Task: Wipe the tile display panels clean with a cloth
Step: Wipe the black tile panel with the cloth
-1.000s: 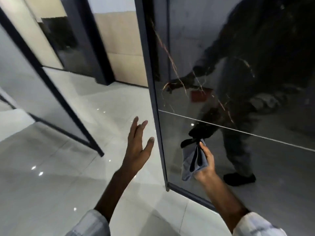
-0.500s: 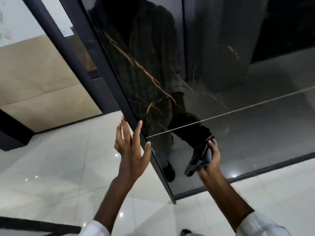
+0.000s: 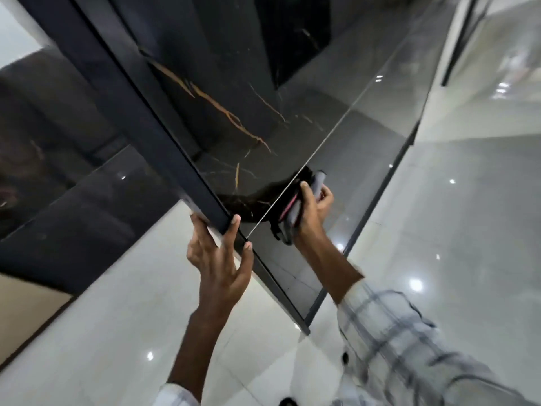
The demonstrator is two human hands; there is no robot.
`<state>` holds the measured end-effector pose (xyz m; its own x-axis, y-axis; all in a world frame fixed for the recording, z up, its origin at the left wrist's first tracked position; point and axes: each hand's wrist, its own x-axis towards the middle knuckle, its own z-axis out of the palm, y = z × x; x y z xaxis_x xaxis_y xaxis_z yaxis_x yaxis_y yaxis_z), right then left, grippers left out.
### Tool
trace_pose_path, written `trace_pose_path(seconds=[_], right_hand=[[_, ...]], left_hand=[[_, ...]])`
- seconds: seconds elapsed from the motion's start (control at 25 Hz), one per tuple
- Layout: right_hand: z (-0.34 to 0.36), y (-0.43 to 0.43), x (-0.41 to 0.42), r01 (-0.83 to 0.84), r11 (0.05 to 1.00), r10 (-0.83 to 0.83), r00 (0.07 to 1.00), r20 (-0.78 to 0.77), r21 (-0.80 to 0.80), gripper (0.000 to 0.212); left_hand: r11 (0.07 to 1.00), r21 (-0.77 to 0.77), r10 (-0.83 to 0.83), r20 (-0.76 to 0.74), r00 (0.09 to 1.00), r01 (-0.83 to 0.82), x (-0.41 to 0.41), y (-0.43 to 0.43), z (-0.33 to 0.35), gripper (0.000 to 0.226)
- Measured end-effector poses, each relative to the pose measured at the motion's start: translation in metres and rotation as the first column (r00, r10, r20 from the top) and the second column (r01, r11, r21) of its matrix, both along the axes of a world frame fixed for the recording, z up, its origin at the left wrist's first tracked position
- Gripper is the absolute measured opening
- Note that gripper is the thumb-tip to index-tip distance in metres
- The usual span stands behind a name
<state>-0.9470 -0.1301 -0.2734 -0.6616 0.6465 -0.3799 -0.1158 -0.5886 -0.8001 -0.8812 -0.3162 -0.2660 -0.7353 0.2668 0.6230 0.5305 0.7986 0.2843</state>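
Note:
A glossy black tile display panel (image 3: 240, 92) with gold veins fills the middle of the head view, set in a dark metal frame (image 3: 164, 136). My left hand (image 3: 222, 259) grips the frame's edge, fingers wrapped round it and thumb on the glossy face. My right hand (image 3: 314, 212) presses a bunched grey cloth (image 3: 294, 219) against the panel just right of the pale seam between two tiles. The cloth's reflection shows dark in the tile beside it.
Another dark panel (image 3: 58, 183) stands behind on the left, with a beige tile (image 3: 26, 315) low at the left edge. Shiny pale floor tiles (image 3: 453, 230) spread below and to the right. A further framed panel (image 3: 468, 39) stands at the upper right.
My left hand went from open in the air to gripping the panel's frame. The view swung and tilted strongly. My right hand kept the cloth on the tile, now nearer the seam.

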Motion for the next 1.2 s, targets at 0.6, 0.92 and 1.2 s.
trace_pose_path(seconds=[0.6, 0.92, 1.2], right_hand=[[0.001, -0.06, 0.026, -0.052, 0.952, 0.021, 0.994, 0.106, 0.303, 0.069], [-0.046, -0.078, 0.037, -0.079, 0.993, 0.055, 0.965, 0.256, 0.083, 0.065], [-0.039, -0.114, 0.06, -0.026, 0.916, 0.007, 0.999, 0.049, 0.4, 0.069]], left_hand=[[0.946, 0.115, -0.309, 0.028, 0.951, 0.304, -0.024, -0.018, -0.006, 0.071], [0.882, 0.293, -0.408, 0.081, 0.909, 0.37, -0.022, -0.01, -0.008, 0.078], [0.848, 0.314, -0.455, 0.013, 0.891, 0.428, -0.026, -0.007, -0.011, 0.071]])
